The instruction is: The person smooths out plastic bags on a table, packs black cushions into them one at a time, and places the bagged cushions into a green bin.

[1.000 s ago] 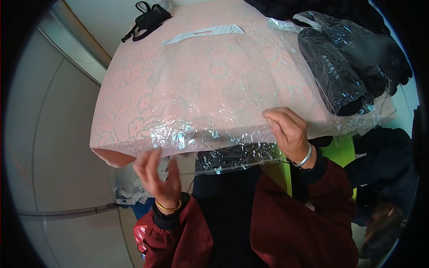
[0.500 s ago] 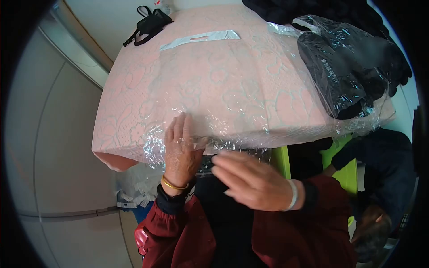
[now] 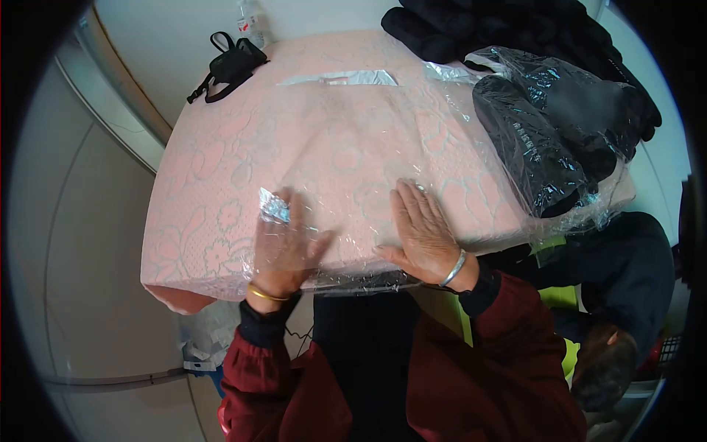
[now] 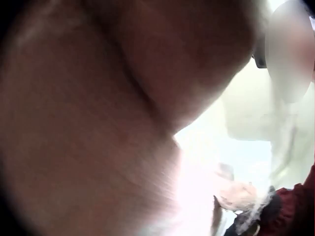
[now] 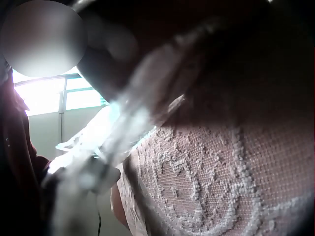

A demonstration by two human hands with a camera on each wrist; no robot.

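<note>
A clear plastic bag point(image 3: 346, 191) lies spread over the pink lace tablecloth point(image 3: 184, 199), its white handle strip point(image 3: 372, 76) toward the far side. My left hand point(image 3: 283, 247) rests on its left near part, fingers pointing away; a shiny crumple of plastic point(image 3: 274, 206) shows at the fingers. To the right, my right hand point(image 3: 426, 236) lies flat on the bag with its fingers extended and thumb pointing left. The bag's near end hangs over the table edge. In the right wrist view, blurred plastic point(image 5: 133, 118) crosses in front of the lace cloth point(image 5: 197, 182).
Dark items in clear plastic wrapping point(image 3: 545, 140) lie on the right, with black fluffy cloth point(image 3: 501, 29) behind. A small black strapped bag point(image 3: 234, 68) and a plastic bottle point(image 3: 249, 26) are at the far left. Another person point(image 3: 618, 272) bends low beside the table's right side.
Both hands have moved forward from the near edge onto the bag, the right one coming from in front of the table. The hanging plastic at the edge now shows less.
</note>
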